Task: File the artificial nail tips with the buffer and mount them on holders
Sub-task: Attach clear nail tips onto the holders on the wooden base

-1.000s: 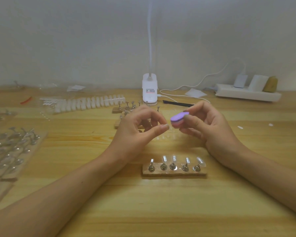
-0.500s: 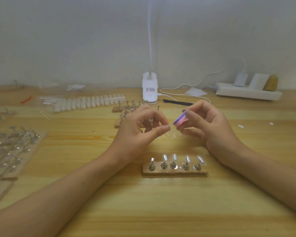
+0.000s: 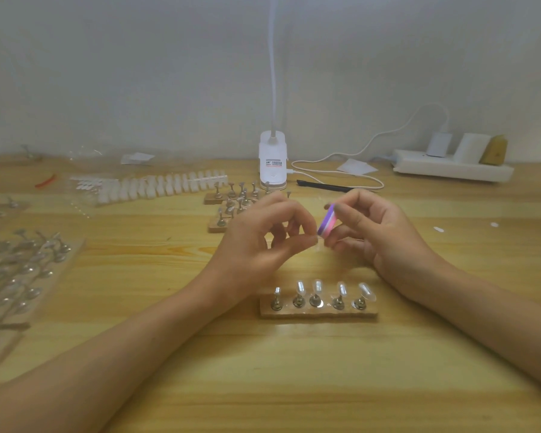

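My right hand pinches a small purple and pink buffer on edge between thumb and fingers. My left hand pinches a clear nail tip at thumb and forefinger, right against the buffer's lower end; the tip is barely visible. Below both hands a wooden holder strip carries several metal stands; those to the right bear clear tips, and the leftmost stand looks bare.
More holder strips stand behind my left hand. Rows of white nail tips lie at the back left, bagged metal stands at the left edge. A white clip lamp, black tool and power strip sit by the wall.
My right hand has turned the buffer from flat to standing on edge and brought it against the tip in my left hand. The left hand has stayed almost still.
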Tool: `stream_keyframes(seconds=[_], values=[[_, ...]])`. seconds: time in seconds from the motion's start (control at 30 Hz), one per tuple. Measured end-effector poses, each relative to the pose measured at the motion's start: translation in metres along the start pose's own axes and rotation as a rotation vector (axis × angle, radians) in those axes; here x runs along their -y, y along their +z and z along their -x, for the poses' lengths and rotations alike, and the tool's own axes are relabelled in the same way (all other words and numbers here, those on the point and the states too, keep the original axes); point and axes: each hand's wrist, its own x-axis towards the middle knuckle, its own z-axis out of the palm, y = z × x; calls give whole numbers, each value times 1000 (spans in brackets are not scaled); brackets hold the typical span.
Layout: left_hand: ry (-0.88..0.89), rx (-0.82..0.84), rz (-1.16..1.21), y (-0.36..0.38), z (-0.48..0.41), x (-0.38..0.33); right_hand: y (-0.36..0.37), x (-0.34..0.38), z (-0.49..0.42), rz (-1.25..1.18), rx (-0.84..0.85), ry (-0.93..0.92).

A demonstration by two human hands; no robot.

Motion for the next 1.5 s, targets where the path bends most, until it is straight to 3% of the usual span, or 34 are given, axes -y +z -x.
stream_keyframes(seconds=[0.17,0.3,0.43,0.47,0.6,0.73,0.93,1.17,1.3,1.5], values=[[-4,-29,25,-1,-1,1,3,-1,4,85,100,-9],[-8,8,33,0,0,1,-3,0,-1,-35,-89,-40],[-48,-58,34,-2,-1,3,1,-3,3,115,158,-40],[-45,-45,32,-2,-1,2,2,-3,3,118,143,-66],[-34,16,36,-1,-1,1,-9,0,-4,-63,-168,-35],[-197,-41,170,-5,-2,6,-9,-1,-1,184,-78,-90],[-314,33,323,-8,-2,7,-14,-1,3,625,15,-173],[-302,73,341,-10,-2,9,-25,-4,1,794,-46,-173],[-288,96,351,-9,-2,9,-16,8,6,705,37,-338],[-276,120,357,-9,-1,9,3,12,17,824,104,-538]])
